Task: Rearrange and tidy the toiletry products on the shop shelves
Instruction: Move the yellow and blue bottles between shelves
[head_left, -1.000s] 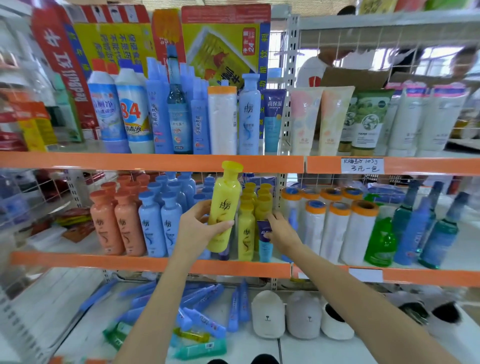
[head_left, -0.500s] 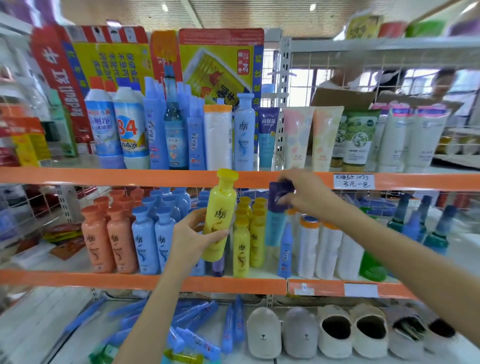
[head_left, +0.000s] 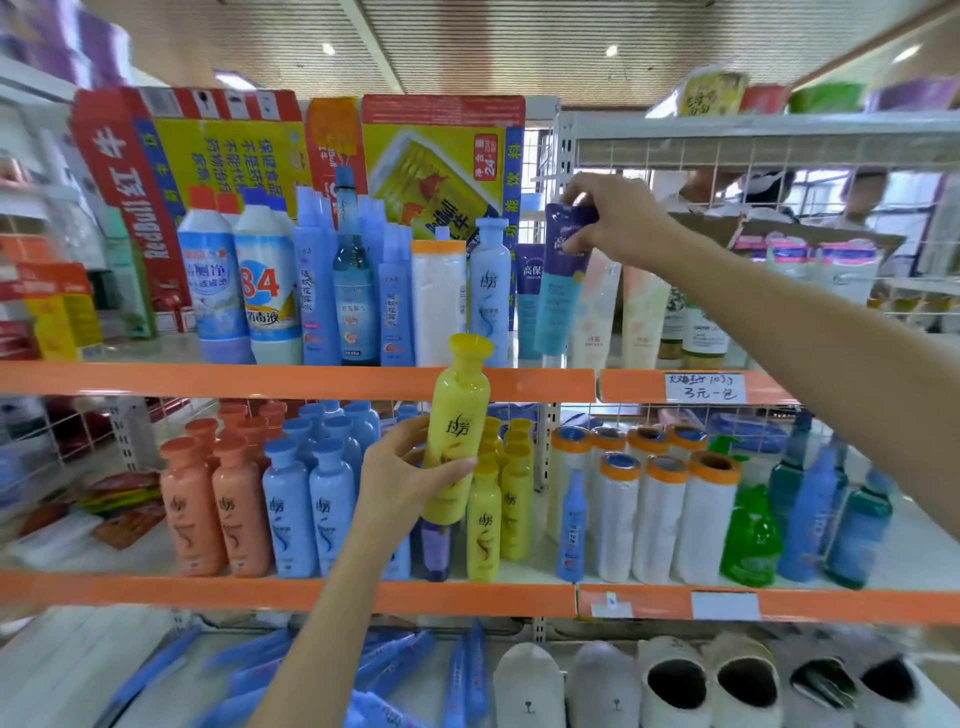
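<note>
Above the upper shelf edge (head_left: 291, 382), right hand (head_left: 618, 221) pinching blue tube (head_left: 563, 280), left hand (head_left: 405, 475) gripping yellow bottle (head_left: 457, 426)

**Non-toiletry clutter in view**

Red Bull cartons (head_left: 291, 150) stand along the back of the top shelf, left half. Slippers (head_left: 675, 680) sit in a row on the bottom shelf, right half, toes facing out. Handwritten price tag (head_left: 705, 387) is stuck to the upper shelf's orange front edge, right section.
</note>
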